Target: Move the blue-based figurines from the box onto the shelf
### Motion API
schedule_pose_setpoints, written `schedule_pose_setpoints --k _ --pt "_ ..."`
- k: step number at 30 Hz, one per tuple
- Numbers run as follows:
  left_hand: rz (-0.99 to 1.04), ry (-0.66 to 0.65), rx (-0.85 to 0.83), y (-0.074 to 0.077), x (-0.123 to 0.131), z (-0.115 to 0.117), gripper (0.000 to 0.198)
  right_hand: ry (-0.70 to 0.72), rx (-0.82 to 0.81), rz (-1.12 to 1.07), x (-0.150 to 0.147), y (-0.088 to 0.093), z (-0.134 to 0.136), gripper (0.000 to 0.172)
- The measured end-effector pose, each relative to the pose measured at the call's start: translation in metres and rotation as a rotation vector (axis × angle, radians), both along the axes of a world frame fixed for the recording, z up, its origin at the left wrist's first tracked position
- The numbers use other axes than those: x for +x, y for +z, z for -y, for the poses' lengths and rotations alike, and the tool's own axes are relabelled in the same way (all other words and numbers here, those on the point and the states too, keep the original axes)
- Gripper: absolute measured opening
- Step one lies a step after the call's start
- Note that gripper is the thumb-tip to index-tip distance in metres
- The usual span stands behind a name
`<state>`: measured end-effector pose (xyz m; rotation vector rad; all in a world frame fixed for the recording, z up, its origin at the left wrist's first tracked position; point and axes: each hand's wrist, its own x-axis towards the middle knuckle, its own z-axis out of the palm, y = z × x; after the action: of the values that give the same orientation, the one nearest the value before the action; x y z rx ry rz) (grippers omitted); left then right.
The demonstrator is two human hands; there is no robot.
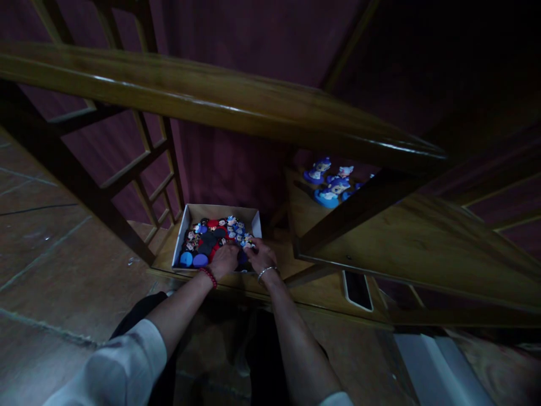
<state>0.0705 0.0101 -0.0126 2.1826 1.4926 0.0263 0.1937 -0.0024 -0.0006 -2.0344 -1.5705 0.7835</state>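
A shallow open cardboard box (180, 239) sits on the low wooden shelf, packed with small cartoon figurines in red, black and blue. My left hand (225, 259), with a red bead bracelet, reaches over the box's near side. Its fingers curl down among the figurines, and what they hold, if anything, is hidden. Just to the right, my right hand (262, 257), with a silver bracelet, has thumb and fingers closed around a small white-and-blue figurine (248, 242) at the box's right end. Two round bases, one light blue (186, 259) and one purple (200, 260), show in the near left corner.
Several blue-and-purple figurines (332, 192) stand on a raised wooden shelf (304, 217) to the right. A phone (357, 290) lies on the lower shelf. A thick wooden rail (211, 93) crosses above my hands, and a slanted post (350, 211) partly hides the figurines.
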Motion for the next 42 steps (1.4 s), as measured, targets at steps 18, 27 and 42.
schedule_pose_setpoints --k 18,27,42 --pt "0.172 -0.128 0.121 -0.010 -0.025 -0.005 0.026 0.115 0.013 0.059 0.002 -0.023 -0.001 0.025" --pt "0.224 -0.135 0.132 -0.012 -0.035 -0.007 0.023 0.182 -0.003 0.059 -0.002 -0.023 -0.002 0.022" --pt "0.214 -0.119 0.108 -0.005 -0.035 -0.005 0.026 0.219 -0.013 0.177 -0.006 -0.022 -0.002 0.019"
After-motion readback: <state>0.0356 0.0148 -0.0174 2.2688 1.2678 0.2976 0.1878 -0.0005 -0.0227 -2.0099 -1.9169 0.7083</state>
